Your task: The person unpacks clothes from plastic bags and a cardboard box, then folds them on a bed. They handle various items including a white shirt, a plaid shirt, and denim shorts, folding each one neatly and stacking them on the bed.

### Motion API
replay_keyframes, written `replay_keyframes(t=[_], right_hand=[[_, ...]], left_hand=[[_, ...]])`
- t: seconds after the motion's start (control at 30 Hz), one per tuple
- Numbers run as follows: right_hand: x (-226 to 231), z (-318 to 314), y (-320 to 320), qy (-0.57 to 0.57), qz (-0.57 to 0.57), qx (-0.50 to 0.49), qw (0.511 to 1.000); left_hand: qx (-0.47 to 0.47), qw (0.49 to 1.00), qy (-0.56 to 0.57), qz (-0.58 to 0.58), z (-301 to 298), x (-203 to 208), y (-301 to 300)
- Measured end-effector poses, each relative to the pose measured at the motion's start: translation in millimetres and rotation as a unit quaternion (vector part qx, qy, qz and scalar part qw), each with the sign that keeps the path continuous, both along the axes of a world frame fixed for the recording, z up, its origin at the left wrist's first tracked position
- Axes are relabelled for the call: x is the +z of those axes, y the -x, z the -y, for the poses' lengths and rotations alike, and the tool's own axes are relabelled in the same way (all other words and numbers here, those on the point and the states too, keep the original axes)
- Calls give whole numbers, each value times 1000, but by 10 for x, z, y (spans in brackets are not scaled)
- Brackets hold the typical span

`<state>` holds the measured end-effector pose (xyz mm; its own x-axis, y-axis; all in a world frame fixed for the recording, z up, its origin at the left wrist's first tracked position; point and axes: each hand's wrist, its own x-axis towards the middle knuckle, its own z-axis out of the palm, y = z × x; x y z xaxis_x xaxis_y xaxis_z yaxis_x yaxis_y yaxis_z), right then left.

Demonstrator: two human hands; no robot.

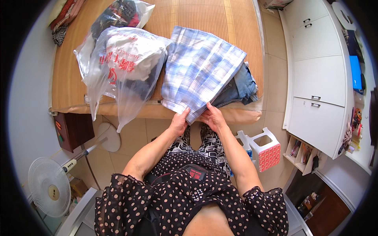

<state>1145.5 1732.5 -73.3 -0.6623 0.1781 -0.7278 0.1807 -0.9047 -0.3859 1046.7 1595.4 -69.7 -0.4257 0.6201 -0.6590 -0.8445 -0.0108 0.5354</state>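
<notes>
A blue and white plaid cloth (pixel 202 65) lies spread over the edge of a bed covered with a bamboo mat (pixel 197 13). My left hand (pixel 180 122) grips its near edge, thumb on top. Close beside it, my right hand (pixel 213 118) holds the near right corner, with the fingers partly tucked under the fabric. Folded blue denim (pixel 242 84) sticks out from beneath the plaid cloth on the right. Left of the cloth rests a translucent plastic bag (pixel 132 65) with red print, holding white and dark clothes.
Behind that bag is another clear bag (pixel 118 13) of clothes. Folded fabrics (pixel 65 17) sit at the far left. A white fan (pixel 49 187) stands at lower left near a dark red cabinet (pixel 75 129). On the right are a white stool (pixel 267 149) with a red top and white cupboards (pixel 315 78).
</notes>
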Motion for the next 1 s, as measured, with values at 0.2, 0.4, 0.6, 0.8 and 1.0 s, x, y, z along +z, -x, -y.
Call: replay_keyframes(t=[0.2, 0.4, 0.6, 0.8, 1.0], right_hand=[[74, 116, 359, -125, -1, -135, 983], [718, -57, 98, 15, -135, -150, 979], [-150, 53, -664, -37, 54, -106, 992], [-457, 5, -765, -85, 71, -105, 988], [-322, 12, -668, -129, 107, -154, 974]], left_hand=[[-59, 997, 16, -45, 189, -70, -98], [52, 985, -13, 166, 423, -87, 102], [37, 964, -170, 202, 109, -107, 425], [-44, 991, -100, 75, 46, -131, 702], [-48, 993, 50, -98, 20, -455, 824]])
